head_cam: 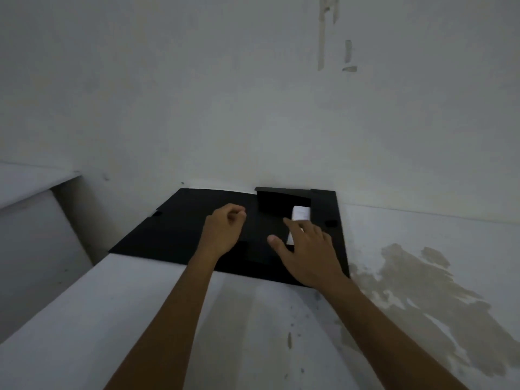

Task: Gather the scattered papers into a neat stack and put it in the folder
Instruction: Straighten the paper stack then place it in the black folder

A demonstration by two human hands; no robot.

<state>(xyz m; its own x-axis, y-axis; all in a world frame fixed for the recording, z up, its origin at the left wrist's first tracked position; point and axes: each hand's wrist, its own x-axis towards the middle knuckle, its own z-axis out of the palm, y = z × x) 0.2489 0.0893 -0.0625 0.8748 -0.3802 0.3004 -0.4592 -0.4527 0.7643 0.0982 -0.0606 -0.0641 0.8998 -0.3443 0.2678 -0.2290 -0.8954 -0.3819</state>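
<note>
A black folder (180, 229) lies open and flat at the far edge of a white table (135, 305), against a pale wall (225, 94). The left hand (225, 229) hovers over the folder's middle, fingers curled loosely inward, gripping nothing. The right hand (306, 249) is spread, fingers apart, pressing down on white papers (300, 213) that sit in the folder's right half, beside a raised black flap (274, 202). Brownish stains (422, 299) mark the table's right side.
</note>
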